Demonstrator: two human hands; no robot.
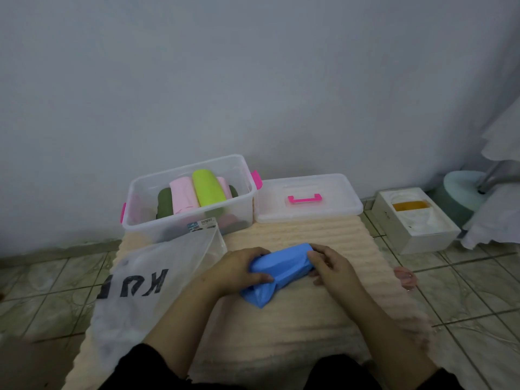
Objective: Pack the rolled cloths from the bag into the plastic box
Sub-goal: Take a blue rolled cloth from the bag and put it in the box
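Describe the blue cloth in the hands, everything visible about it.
The blue cloth is a plain light-blue fabric roll, soft-looking and creased, lying slanted on the cream mat in front of the plastic box. Its near end is loose and flares into a folded point; its far end is rounder. The left hand grips the near end with thumb over the top, and the right hand holds the far end. It is not yet in the box.

A single head-worn wide-angle camera looks forward and down from close above the mat [295, 319]. It faces the wall [253, 80]; the frame edges appear bent, probably by lens distortion. No second view shares the scene.
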